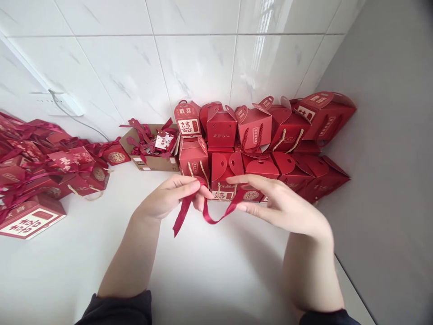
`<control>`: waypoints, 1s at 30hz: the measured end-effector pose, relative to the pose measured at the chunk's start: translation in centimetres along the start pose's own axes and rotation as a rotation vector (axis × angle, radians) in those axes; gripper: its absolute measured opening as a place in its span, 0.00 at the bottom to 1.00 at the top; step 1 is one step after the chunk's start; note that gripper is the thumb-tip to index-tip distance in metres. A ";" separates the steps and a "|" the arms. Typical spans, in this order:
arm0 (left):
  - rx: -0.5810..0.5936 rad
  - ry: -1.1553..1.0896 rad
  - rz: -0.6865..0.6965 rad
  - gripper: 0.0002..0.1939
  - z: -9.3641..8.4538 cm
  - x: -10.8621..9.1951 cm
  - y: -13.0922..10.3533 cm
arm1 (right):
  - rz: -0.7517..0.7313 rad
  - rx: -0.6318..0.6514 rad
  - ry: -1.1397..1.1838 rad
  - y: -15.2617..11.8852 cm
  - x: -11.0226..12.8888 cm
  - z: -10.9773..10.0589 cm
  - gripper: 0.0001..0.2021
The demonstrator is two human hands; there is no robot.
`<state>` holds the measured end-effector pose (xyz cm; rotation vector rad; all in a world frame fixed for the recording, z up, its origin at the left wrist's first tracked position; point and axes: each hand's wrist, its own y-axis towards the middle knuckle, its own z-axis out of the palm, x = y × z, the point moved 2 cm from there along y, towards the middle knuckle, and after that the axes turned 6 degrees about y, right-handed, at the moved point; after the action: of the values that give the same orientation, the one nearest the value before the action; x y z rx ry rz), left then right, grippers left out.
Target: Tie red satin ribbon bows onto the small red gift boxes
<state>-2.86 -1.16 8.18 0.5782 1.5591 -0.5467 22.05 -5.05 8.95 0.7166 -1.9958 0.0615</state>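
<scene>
A dark red satin ribbon (216, 222) hangs in a loose loop between my hands above the white table. My left hand (172, 192) pinches it between thumb and fingers, and a notched tail dangles below. At the loop's other end is my right hand (280, 201), its thumb and index finger spread apart. The ribbon runs up close beside that thumb; whether it touches the hidden fingers I cannot tell. Just behind my hands stands a red gift box (225, 167) with folded top flaps and a cord handle.
Several red boxes (255, 128) stand in rows against the tiled wall. A cardboard box (155, 164) holds ribbons and tags. At the left, beribboned red boxes (79, 171) are piled up below a socket strip (57, 104) with a cable. A grey panel (382, 135) borders the right.
</scene>
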 end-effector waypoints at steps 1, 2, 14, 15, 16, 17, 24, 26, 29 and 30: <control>0.075 0.020 -0.042 0.18 0.4 0.1 0.0 | -0.045 0.033 0.202 0.8 0.2 0.7 0.19; 0.155 0.035 -0.085 0.19 0.9 0.2 0.1 | -0.077 0.075 0.396 1.6 0.2 1.4 0.18; 0.269 0.092 -0.263 0.17 1.6 -0.8 -0.8 | -0.040 0.073 0.884 3.8 -1.6 3.3 0.10; 0.259 0.122 -0.257 0.16 1.3 -0.8 -0.8 | -0.045 0.038 0.862 3.5 -1.5 2.8 0.10; 0.246 0.154 -0.255 0.15 1.1 -0.8 -0.8 | -0.047 0.003 0.823 3.1 -1.4 2.2 0.10; 0.231 0.183 -0.256 0.16 0.8 -0.8 -0.9 | -0.042 -0.025 0.768 2.6 -1.3 1.6 0.10; 0.184 0.317 -0.374 0.14 -1.9 -0.9 -1.9 | 0.080 -0.147 0.322 -1.7 -1.0 -2.8 0.10; 0.138 0.369 -0.404 0.14 -2.8 -0.9 -2.1 | 0.181 -0.186 0.168 -3.0 -1.4 -3.9 0.10; 0.068 0.458 -0.377 0.15 -3.2 -0.9 -1.9 | 0.343 -0.188 -0.099 -3.7 -1.7 -4.5 0.10; 0.052 0.473 -0.348 0.14 -2.9 -0.9 -1.7 | 0.360 -0.184 -0.170 -3.5 -1.7 -4.3 0.10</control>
<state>-6.14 -0.55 9.30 0.4993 2.1216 -0.7512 27.76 -5.77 8.96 0.2461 -2.2393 0.0298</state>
